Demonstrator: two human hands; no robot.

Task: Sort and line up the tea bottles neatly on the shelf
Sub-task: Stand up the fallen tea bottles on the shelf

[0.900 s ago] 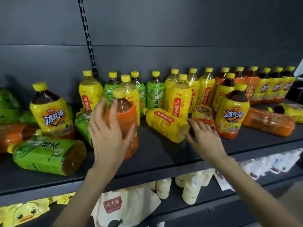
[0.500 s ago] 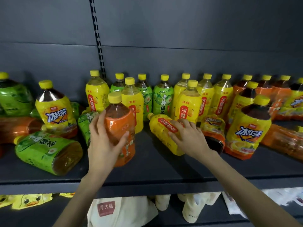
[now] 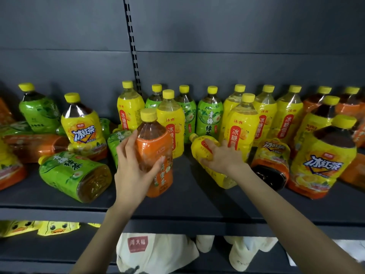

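Gripping glossy orange bottle [image 3: 154, 144]; yellow bottle [image 3: 198, 148]

Clear plastic is used for the orange bottle [image 3: 156, 155] and the toppled yellow bottle [image 3: 217, 177], both wrapped in glossy, crinkly film. The yellow cap [image 3: 148, 115] is duller plastic. The shelf [image 3: 177, 204] and back panel [image 3: 237, 36] are finished matt dark grey, metal by the looks. The bag [image 3: 162, 252] underneath is made of off-white cloth.

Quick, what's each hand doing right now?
Left hand: closed, holding the upright orange bottle.
Right hand: closed, holding the yellow bottle that lies on its side.
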